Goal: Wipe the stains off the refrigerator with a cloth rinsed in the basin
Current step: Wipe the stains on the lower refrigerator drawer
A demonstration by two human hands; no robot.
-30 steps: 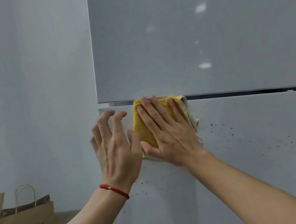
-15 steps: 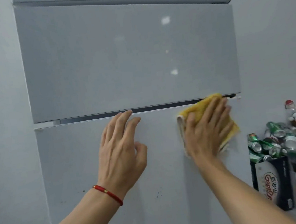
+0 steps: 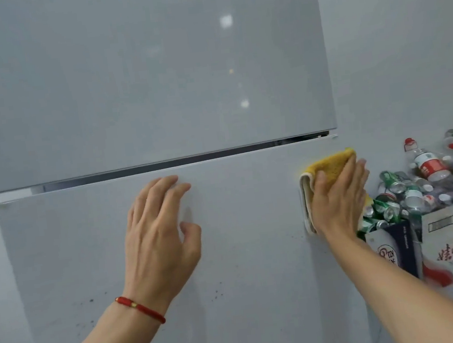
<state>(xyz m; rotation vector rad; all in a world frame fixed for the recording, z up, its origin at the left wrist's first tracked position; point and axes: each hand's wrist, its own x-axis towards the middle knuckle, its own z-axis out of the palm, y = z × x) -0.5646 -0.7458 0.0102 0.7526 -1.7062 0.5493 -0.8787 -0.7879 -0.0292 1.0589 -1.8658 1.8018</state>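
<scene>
The grey refrigerator point(image 3: 144, 90) fills the view, with an upper door above a lower door point(image 3: 256, 252). My right hand point(image 3: 337, 201) presses a folded yellow cloth point(image 3: 328, 166) flat against the lower door near its top right corner, fingers straight. My left hand point(image 3: 159, 234), with a red string on the wrist, rests its spread fingers on the lower door just below the gap between the doors and holds nothing. Small dark specks point(image 3: 217, 292) dot the lower door beneath my hands.
Right of the refrigerator stand cardboard boxes point(image 3: 450, 240) heaped with empty cans and plastic bottles point(image 3: 406, 194), close to my right forearm. A pale wall point(image 3: 397, 55) runs behind them. The basin is out of view.
My right hand has swept the cloth from the left part of the lower door to its right edge. The view swung right, and my left hand settled on the door.
</scene>
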